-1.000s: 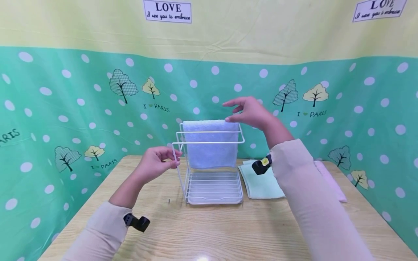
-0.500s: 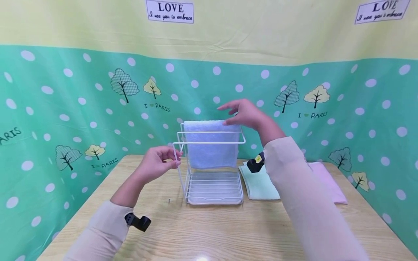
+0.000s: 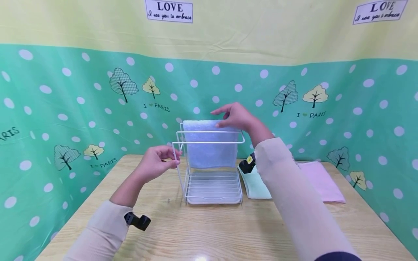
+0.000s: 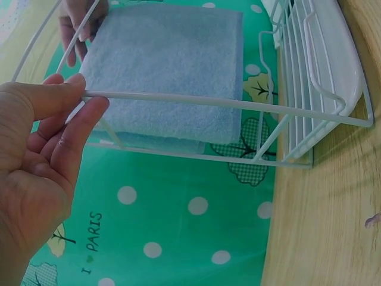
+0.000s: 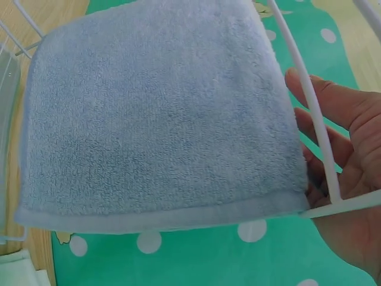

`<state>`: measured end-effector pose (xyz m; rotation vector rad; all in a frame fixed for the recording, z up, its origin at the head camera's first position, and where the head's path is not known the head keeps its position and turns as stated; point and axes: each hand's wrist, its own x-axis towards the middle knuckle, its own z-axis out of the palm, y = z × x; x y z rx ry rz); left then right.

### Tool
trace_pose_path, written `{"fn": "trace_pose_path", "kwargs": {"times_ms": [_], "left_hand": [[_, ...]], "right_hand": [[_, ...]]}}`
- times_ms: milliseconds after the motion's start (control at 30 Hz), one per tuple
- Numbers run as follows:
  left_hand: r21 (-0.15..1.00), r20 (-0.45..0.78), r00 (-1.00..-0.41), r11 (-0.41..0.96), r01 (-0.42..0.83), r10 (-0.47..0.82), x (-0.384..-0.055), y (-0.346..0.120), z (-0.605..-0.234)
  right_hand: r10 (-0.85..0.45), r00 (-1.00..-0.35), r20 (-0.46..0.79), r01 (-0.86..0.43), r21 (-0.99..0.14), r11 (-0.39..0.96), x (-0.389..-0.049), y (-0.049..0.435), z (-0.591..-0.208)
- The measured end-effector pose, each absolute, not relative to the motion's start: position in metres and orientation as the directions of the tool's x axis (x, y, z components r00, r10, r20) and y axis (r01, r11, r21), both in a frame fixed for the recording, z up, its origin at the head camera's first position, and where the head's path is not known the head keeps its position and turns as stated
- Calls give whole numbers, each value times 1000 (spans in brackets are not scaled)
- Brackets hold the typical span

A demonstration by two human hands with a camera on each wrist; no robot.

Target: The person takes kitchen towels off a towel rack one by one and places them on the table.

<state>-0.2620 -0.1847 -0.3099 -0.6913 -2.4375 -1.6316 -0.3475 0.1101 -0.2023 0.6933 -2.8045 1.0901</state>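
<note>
A white wire rack (image 3: 212, 143) stands on the table, its slatted base over a shallow tray (image 3: 212, 201). My left hand (image 3: 156, 164) pinches the rack's front left upright between thumb and fingers, as the left wrist view shows up close. Draped over the rearmost top bar hangs a folded light blue towel (image 3: 210, 156). Beside the towel's top edge is my right hand (image 3: 237, 116), fingers loosely extended. In the right wrist view its thumb (image 5: 321, 95) lies at that edge, while the other fingertips are partly hidden behind rack and towel.
To the right of the rack lie a folded mint green cloth (image 3: 256, 185) and a pink cloth (image 3: 323, 181), both partly covered by the right arm. A tiny object (image 3: 168, 200) lies left of the rack. A patterned curtain (image 3: 98, 119) hangs behind the table (image 3: 183, 232).
My right hand has moved left and slightly down along the towel's top edge. More of the pink cloth shows now. The left hand, rack and towel stay in place.
</note>
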Motion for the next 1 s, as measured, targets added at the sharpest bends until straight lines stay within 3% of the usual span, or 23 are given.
{"fn": "trace_pose_path", "kwargs": {"times_ms": [467,1000], "left_hand": [[836,339,-895,344,428,288,-259,-190,-309],[832,337,-893,350,431,298,-262,-184,-307]], "right_hand": [[-344,-919,195,-377,-693,615,-355,94,-216],[-319,-901,293,-433,-644,631,-356,99,-215]]}}
